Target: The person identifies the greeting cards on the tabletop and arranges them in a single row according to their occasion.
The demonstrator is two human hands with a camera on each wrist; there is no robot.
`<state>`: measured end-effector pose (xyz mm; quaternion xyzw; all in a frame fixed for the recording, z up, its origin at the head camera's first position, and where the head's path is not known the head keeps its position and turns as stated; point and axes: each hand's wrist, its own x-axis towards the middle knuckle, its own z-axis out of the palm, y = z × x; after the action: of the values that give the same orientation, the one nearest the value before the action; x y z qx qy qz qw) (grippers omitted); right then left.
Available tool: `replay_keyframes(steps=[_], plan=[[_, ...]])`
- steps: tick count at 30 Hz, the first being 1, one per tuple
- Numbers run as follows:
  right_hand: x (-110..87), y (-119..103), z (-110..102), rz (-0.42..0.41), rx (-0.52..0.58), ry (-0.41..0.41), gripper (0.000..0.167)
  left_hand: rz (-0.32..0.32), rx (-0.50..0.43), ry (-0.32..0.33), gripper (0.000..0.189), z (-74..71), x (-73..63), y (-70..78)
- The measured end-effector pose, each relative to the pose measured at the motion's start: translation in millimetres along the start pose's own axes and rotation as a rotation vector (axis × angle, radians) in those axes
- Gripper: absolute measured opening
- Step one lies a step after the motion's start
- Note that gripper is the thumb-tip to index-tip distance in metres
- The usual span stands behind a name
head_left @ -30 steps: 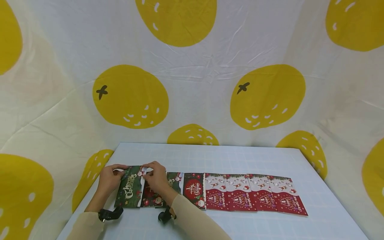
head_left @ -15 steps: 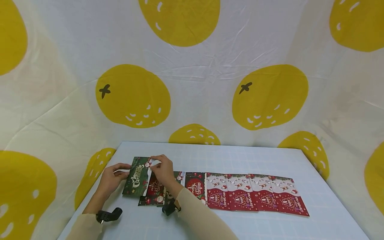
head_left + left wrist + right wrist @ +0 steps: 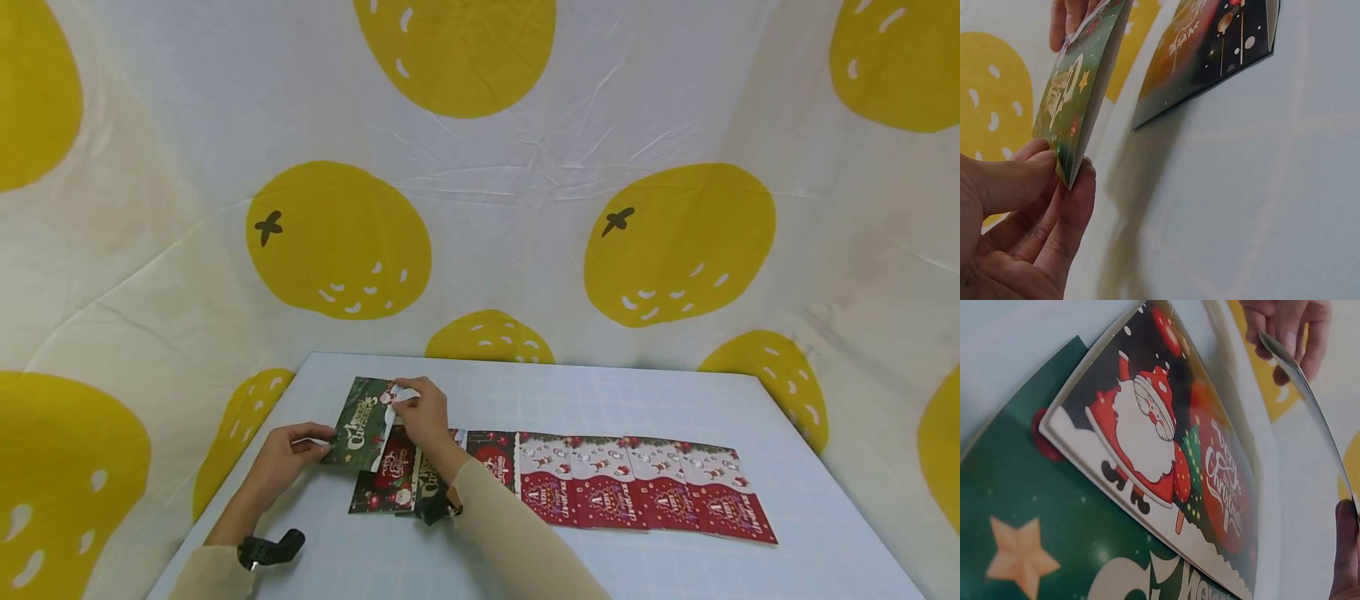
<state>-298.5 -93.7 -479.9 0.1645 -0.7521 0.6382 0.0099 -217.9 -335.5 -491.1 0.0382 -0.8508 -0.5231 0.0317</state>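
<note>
Green card (image 3: 362,423), upper right corner partly behind the right hand (image 3: 425,412)

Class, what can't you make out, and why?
Head view: part of the lying green card, behind the right arm.
Left wrist view: part of the dark card, beyond the top edge.
Right wrist view: front of the held card, nearly edge-on; most of the right hand, past the edge.

Left sleeve (image 3: 213,575): long, plain beige, ends near the wrist. Black left wrist unit (image 3: 273,550) at the cuff, stubby rounded end, small bright glint underneath. Right sleeve (image 3: 525,537): same beige, smooth. Right wrist unit (image 3: 433,508): black too, blockier from the head view, fine detail too small to read. Left hand (image 3: 277,462), right hand (image 3: 425,417): bare.
</note>
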Motion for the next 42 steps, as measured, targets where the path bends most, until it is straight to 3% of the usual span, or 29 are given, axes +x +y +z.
replay_keyframes(steps=[10, 17, 31, 42], plan=[[-2.0, 2.6, -3.2, 0.042, 0.024, 0.005, 0.041, 0.004, -0.050, 0.012, 0.023, 3.0, -2.4, 2.7], [-7.9, 3.0, 0.6, 0.039, 0.035, -0.012, 0.040, -0.004, -0.127, 0.050, 0.027, 2.7, 4.1, 4.8], [-27.4, 8.8, 17.0, 0.050, 0.075, -0.057, 0.036, -0.015, -0.049, 0.117, 0.027, -3.8, 17.2, 8.3], [-33.4, 11.1, 22.5, 0.079, 0.118, -0.020, 0.039, -0.025, -0.025, 0.143, 0.026, -2.7, 22.2, 8.1]])
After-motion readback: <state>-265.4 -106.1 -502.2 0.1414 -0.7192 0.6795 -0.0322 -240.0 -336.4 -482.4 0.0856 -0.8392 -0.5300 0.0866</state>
